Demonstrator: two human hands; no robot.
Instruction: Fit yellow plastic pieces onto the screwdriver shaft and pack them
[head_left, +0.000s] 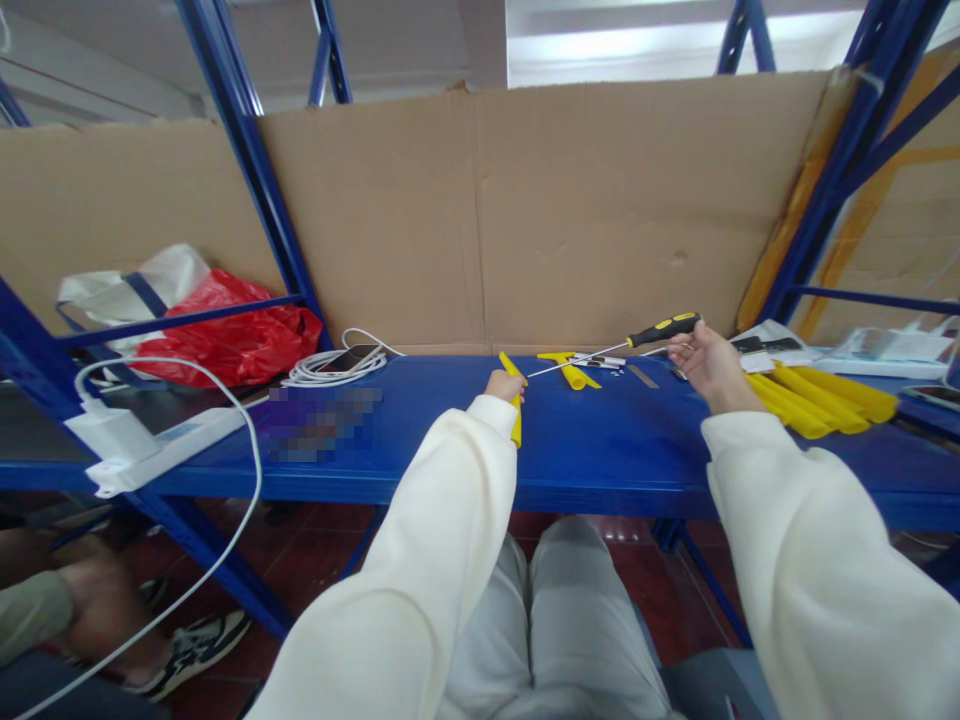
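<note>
My left hand (505, 385) is closed round a yellow plastic piece (516, 426), which stands out above and below the fingers over the blue shelf. A long screwdriver (663, 329) with a black and yellow handle slants down to the left, its tip at that yellow piece. My right hand (707, 362) has its fingers closed on the end of the handle. Between the hands, another yellow piece (574, 377) lies on the shelf near small white parts and a thin metal strip (642, 376). Whether the tip touches a screw is too small to tell.
Several yellow pieces (817, 400) lie at the right. A coiled white cable (330, 368), a red bag (232, 330) and a white power strip (184, 440) are at the left. Cardboard (570, 210) backs the blue shelf (600, 440). Another person's leg (101, 600) shows at lower left.
</note>
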